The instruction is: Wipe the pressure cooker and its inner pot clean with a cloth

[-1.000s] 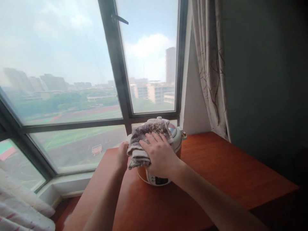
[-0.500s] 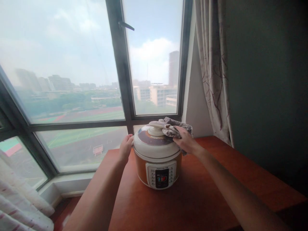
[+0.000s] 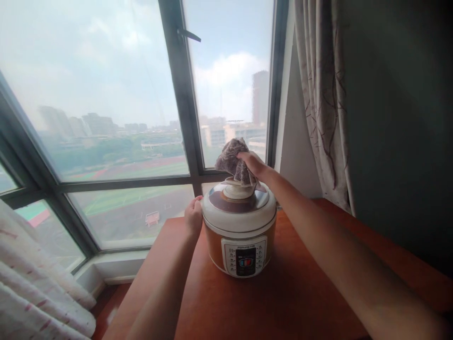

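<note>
Cloth (image 3: 230, 158) bunched in right hand (image 3: 255, 165), apparently touching lid knob (image 3: 236, 191) of cooker (image 3: 240, 229); left hand (image 3: 193, 216) holds cooker's side; cooker upright near far left corner of bench (image 3: 304, 302); wiping seems partway, at lid top (image 3: 217, 200); surfaces finished or left cannot be told

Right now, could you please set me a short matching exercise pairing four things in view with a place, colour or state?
1. Cloth
2. Control panel
3. Window handle
4. Table

A. Reddish brown, under the cooker
B. On the dark window frame
C. Bunched in the right grip
D. On the cooker's front

Pairs: 1-C, 2-D, 3-B, 4-A.
</note>
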{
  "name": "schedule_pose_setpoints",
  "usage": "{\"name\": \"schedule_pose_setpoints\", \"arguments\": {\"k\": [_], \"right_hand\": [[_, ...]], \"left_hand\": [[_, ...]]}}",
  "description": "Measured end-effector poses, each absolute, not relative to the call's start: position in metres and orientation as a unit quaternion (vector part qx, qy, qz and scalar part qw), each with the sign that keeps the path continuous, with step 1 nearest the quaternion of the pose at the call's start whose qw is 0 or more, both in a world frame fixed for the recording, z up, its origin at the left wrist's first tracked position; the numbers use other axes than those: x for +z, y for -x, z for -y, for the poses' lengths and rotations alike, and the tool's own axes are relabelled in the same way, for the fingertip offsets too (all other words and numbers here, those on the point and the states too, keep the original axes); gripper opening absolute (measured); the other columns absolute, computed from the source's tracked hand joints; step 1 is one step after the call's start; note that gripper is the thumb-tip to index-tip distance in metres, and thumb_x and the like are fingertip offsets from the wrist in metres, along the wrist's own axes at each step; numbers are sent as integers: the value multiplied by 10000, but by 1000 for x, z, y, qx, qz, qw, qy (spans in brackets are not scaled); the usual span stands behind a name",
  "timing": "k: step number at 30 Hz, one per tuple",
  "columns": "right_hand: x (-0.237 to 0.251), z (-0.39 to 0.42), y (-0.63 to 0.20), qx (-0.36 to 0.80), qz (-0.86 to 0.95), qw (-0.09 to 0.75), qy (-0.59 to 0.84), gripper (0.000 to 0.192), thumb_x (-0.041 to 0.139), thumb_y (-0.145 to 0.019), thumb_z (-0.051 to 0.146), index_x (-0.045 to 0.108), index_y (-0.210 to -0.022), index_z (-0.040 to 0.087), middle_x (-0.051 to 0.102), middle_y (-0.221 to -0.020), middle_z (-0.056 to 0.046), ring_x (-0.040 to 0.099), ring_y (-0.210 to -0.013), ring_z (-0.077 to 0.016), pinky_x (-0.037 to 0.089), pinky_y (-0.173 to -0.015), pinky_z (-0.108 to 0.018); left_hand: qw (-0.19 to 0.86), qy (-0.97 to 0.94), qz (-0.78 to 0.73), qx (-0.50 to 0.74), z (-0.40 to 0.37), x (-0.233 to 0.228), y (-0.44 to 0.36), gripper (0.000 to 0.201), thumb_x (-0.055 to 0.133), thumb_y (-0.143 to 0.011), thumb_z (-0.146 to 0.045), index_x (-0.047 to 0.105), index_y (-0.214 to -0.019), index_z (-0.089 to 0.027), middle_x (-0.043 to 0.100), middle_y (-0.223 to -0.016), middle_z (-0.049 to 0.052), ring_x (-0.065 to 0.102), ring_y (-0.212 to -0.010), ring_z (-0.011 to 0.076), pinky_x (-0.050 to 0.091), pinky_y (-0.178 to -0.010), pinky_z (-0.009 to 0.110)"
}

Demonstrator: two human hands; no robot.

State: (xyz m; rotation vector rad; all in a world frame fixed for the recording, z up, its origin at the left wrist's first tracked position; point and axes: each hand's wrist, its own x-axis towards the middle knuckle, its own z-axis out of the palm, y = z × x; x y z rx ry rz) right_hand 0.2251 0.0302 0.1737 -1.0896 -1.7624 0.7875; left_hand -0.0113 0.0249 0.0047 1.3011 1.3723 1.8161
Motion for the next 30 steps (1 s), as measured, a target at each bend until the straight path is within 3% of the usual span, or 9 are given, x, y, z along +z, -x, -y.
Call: {"name": "schedule_pose_setpoints", "arguments": {"k": [4, 10, 17, 23, 30], "right_hand": [[176, -27, -209, 211, 805, 318, 455, 248, 712, -729, 382, 733, -880, 185, 766, -949, -82, 682, -944, -300, 511, -853, -360], [172, -15, -211, 92, 852, 226, 464, 361, 618, -825, 466, 727, -1112, 276, 737, -1199, -52, 648, -1114, -320, 467, -917, -364], [167, -7, -217, 24, 835, 209, 508, 491, 518, -884, 560, 682, -1229, 251, 713, -1253, -108, 647, -1141, -368, 488, -882, -402], [167, 4, -215, 3, 837, 195, 512, 469, 514, -892, 532, 670, -1256, 281, 710, -1271, -88, 650, -1150, -359, 499, -871, -389], [164, 20, -216, -1, 825, 192, 532, 519, 442, -923, 551, 643, -1284, 238, 712, -1242, -150, 663, -1102, -400, 500, -859, -457]], "left_hand": [[251, -481, -512, 666, -27, 3, 13, 363, 499, -729, -359, 732, -943, -180, 737, -963, 91, 637, -1040, 308, 477, -933, 394], [252, -480, -515, 664, -26, 4, 13, 361, 494, -711, -340, 722, -940, -179, 734, -1003, 101, 640, -1048, 310, 464, -955, 398], [262, -480, -512, 663, -19, 10, 12, 365, 491, -681, -339, 724, -911, -177, 726, -914, 87, 648, -972, 301, 489, -891, 389], [266, -486, -510, 658, -11, 11, 14, 341, 505, -669, -327, 731, -882, -185, 723, -888, 80, 645, -954, 298, 492, -882, 382], [281, -482, -508, 656, -2, 7, 13, 391, 527, -660, -328, 746, -937, -160, 724, -853, 84, 649, -868, 282, 508, -800, 370]]}}
